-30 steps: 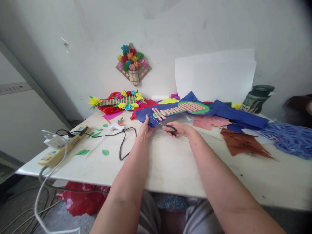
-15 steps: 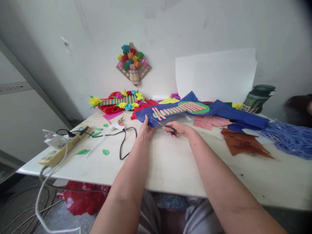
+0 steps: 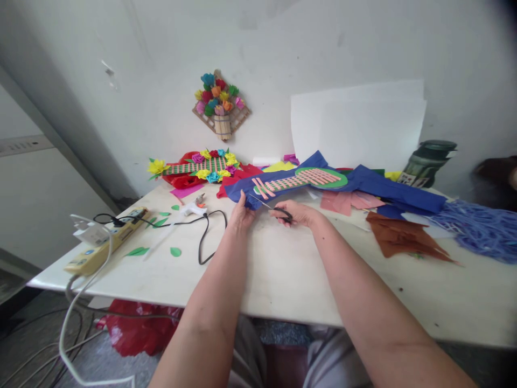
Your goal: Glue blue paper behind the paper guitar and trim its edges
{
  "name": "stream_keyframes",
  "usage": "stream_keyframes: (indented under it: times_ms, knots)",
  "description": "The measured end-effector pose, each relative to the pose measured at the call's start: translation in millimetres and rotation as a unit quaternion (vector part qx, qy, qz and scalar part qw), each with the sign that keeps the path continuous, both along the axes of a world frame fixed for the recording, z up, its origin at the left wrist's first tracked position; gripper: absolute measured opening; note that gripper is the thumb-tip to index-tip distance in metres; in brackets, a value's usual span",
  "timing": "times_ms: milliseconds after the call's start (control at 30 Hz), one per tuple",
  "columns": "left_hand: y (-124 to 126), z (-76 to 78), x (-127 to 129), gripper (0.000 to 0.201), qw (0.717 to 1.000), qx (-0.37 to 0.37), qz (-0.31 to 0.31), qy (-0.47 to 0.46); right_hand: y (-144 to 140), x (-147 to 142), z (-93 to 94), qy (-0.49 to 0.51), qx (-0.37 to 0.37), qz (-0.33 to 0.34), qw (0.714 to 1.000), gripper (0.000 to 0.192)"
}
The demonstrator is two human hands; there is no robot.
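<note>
My left hand (image 3: 242, 213) grips the near left edge of a blue sheet (image 3: 283, 199) that looks like crepe paper or cloth, thumb on top. My right hand (image 3: 298, 212) holds a pair of scissors (image 3: 278, 210) with dark handles; the blades point left and lie at the sheet's edge close to my left fingers. On the sheet rests a green paddle-shaped cutout (image 3: 344, 181) covered with woven pink strips (image 3: 319, 176), some crossing at its narrow left end. Behind to the left lies a similar piece trimmed with paper flowers (image 3: 202, 168).
At left are a white glue gun (image 3: 193, 209) with a black cord, green paper leaves (image 3: 175, 251) and a yellow power strip (image 3: 109, 245). To the right are brown paper (image 3: 404, 235), blue strands (image 3: 480, 226) and a dark green bottle (image 3: 428, 161). White sheets (image 3: 357, 124) lean on the wall.
</note>
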State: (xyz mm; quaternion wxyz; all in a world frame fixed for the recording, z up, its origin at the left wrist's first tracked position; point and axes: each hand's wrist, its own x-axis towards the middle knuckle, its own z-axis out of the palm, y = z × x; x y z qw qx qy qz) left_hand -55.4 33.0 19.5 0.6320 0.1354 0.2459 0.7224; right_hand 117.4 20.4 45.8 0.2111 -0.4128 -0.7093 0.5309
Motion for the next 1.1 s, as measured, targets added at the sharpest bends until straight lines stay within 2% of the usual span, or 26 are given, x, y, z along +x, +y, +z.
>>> stream_keyframes:
  times_ms: [200,600,867,1000,1100]
  knots:
    - [-4.8,4.4,2.1,0.022,1.0,-0.024,0.006,0.01,-2.0,-4.8,-0.1,0.008,-0.005,0.015,1.0,0.031]
    - [-7.1,4.9,2.6,0.021,1.0,-0.013,0.001,-0.003,-4.9,-14.9,-4.3,0.053,-0.037,0.006,0.998,0.048]
    - [-6.1,6.0,2.2,0.02,1.0,-0.01,0.008,-0.015,-12.0,-20.1,3.5,0.054,-0.034,-0.02,0.998,0.032]
    - [-5.2,5.4,1.9,0.02,1.0,-0.013,0.011,-0.023,-14.9,-21.7,7.2,0.055,-0.032,-0.034,0.997,0.03]
    - [-4.8,4.5,1.4,0.02,1.0,-0.014,0.008,-0.023,-12.8,-21.0,4.7,0.062,-0.034,-0.017,0.997,0.03]
